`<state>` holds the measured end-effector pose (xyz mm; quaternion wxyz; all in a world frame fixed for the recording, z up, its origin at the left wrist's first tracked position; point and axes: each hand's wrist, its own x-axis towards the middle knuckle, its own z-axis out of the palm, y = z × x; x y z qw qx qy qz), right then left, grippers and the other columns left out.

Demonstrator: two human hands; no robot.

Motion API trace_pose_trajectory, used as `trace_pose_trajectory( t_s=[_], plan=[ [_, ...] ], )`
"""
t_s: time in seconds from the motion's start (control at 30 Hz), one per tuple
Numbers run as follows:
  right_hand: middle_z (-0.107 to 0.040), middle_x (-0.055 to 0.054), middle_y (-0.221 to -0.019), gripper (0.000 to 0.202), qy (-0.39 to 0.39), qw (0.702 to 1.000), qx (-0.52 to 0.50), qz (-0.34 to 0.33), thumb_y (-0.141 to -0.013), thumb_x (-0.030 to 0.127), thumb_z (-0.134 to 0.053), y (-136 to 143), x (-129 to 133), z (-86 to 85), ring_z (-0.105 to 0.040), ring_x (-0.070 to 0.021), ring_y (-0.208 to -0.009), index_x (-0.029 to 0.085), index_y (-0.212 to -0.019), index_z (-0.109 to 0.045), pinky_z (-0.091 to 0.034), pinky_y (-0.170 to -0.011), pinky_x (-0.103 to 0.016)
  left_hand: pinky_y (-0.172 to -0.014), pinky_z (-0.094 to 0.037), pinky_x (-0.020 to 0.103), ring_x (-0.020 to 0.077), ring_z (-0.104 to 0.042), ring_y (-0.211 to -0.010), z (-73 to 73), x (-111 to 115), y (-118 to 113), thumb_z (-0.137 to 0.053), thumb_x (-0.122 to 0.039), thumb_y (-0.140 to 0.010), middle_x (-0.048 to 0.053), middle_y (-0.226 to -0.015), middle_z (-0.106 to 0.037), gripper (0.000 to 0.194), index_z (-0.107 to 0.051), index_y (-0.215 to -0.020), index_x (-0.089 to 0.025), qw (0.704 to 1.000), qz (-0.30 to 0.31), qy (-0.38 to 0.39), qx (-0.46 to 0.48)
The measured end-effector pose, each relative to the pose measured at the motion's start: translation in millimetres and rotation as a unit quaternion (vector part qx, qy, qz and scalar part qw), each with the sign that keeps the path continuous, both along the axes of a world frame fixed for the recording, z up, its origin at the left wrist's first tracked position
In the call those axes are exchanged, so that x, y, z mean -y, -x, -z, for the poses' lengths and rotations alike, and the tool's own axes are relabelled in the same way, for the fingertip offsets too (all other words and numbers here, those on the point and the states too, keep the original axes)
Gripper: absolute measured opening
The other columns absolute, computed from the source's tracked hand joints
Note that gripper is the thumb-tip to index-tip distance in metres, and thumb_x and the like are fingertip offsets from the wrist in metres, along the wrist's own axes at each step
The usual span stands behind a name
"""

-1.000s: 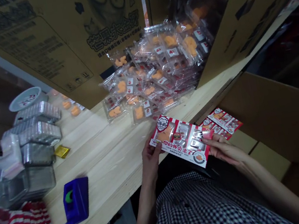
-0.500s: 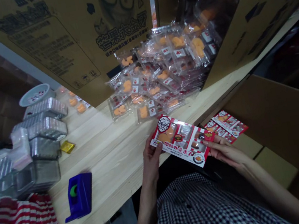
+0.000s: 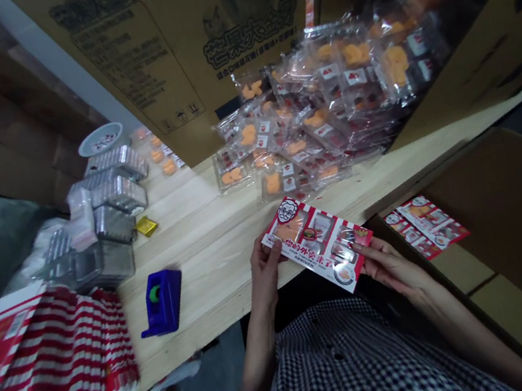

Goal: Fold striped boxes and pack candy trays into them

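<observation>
A flat red and white box [image 3: 317,241] with clear windows and a printed bearded face is held in front of my body, just over the table's front edge. My left hand [image 3: 266,265] grips its left end, thumb on top. At the right end, my right hand [image 3: 388,264] pinches it with the thumb on the printed front. Beyond the box lies a heap of clear packets [image 3: 313,119] with orange pieces inside. Two similar red and white boxes [image 3: 425,225] lie in the open carton to the right.
A blue tape dispenser [image 3: 162,302] stands on the wooden table [image 3: 202,260]. Farther left are striped red and white sleeves [image 3: 67,354], stacked clear trays [image 3: 109,192], a round tub [image 3: 101,140] and a yellow packet [image 3: 146,226]. Large cartons [image 3: 166,57] rise behind; an open carton [image 3: 521,210] is at the right.
The view has turned, so the table items appear farther right and the striped sleeves show more. Both hands keep hold of the box, which has hardly moved in the picture.
</observation>
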<state>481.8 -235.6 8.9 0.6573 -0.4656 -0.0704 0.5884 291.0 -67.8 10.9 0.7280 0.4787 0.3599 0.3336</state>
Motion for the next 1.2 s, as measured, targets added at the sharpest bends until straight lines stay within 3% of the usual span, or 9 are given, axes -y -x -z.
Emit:
trace_pose_trajectory(
  t_s=[0.17, 0.43, 0.67, 1.0, 1.2],
  plan=[
    [-0.077, -0.003, -0.107, 0.027, 0.002, 1.0, 0.005, -0.012, -0.077, 0.035, -0.081, 4, -5, -2.2, -0.074, -0.0258, -0.099, 0.028, -0.101, -0.07, -0.061, -0.089, -0.04, -0.081, -0.052, 0.029, 0.0171, -0.065, -0.09, 2.0, 1, 5, -0.069, -0.04, -0.085, 0.006, -0.107, -0.071, 0.046, -0.059, -0.125, -0.021, 1.0, -0.012, 0.0, 0.009],
    [-0.077, -0.003, -0.108, 0.03, 0.006, 1.0, 0.011, 0.022, -0.078, 0.041, -0.079, -1, 9, -3.6, -0.073, -0.0268, -0.102, 0.029, -0.103, -0.069, -0.061, -0.09, -0.04, -0.079, -0.053, 0.03, 0.0182, -0.065, -0.09, 3.0, 7, -8, -0.07, -0.043, -0.084, 0.008, -0.11, -0.07, 0.048, -0.059, -0.125, -0.021, 1.0, 0.011, -0.005, 0.007],
    [-0.075, -0.002, -0.115, 0.031, -0.036, 0.997, 0.046, 0.044, -0.08, 0.027, -0.079, -16, 37, -7.0, -0.072, -0.023, -0.104, 0.03, -0.109, -0.067, -0.059, -0.094, -0.04, -0.081, -0.054, 0.031, 0.0176, -0.065, -0.09, 5.8, 15, -26, -0.067, -0.042, -0.087, 0.007, -0.111, -0.069, 0.044, -0.058, -0.125, -0.022, 0.999, 0.046, -0.011, 0.012],
    [-0.076, -0.005, -0.112, 0.04, -0.013, 0.989, 0.105, 0.105, -0.079, 0.026, -0.08, -33, 87, -12.9, -0.074, -0.0219, -0.097, 0.026, -0.117, -0.065, -0.061, -0.087, -0.038, -0.079, -0.054, 0.031, 0.0183, -0.065, -0.091, 2.3, 35, -64, -0.067, -0.042, -0.086, 0.006, -0.107, -0.068, 0.045, -0.057, -0.126, -0.024, 0.99, 0.139, -0.012, 0.01],
    [-0.075, -0.005, -0.115, 0.047, -0.008, 0.987, 0.101, 0.121, -0.079, 0.026, -0.08, -41, 98, -15.9, -0.074, -0.0222, -0.098, 0.026, -0.122, -0.063, -0.062, -0.086, -0.036, -0.079, -0.054, 0.032, 0.018, -0.064, -0.089, -3.2, 43, -73, -0.067, -0.042, -0.087, 0.005, -0.104, -0.068, 0.049, -0.055, -0.131, -0.025, 0.987, 0.16, -0.031, 0.009]
  ],
)
